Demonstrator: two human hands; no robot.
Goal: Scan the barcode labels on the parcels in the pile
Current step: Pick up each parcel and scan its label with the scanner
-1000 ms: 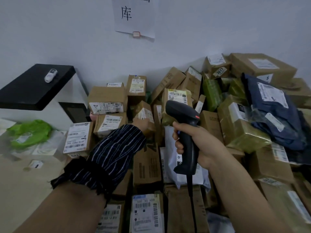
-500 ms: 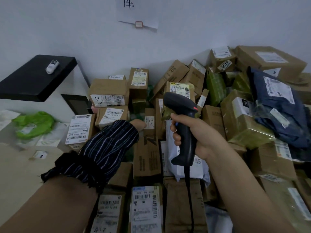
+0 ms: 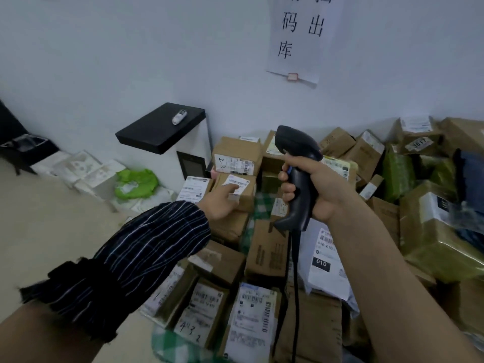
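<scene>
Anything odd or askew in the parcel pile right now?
The parcels lie heaped at all angles, labels facing different ways. The scanner in the right hand tilts up towards the wall, not at the label the left hand points to.

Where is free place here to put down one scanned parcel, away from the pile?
Free: the beige floor left of the pile, bordered by the green bag and white boxes. The black shelf is bare except for a small white item. Crowded: the pile under the left hand and right hand with the scanner, no gaps.
</scene>
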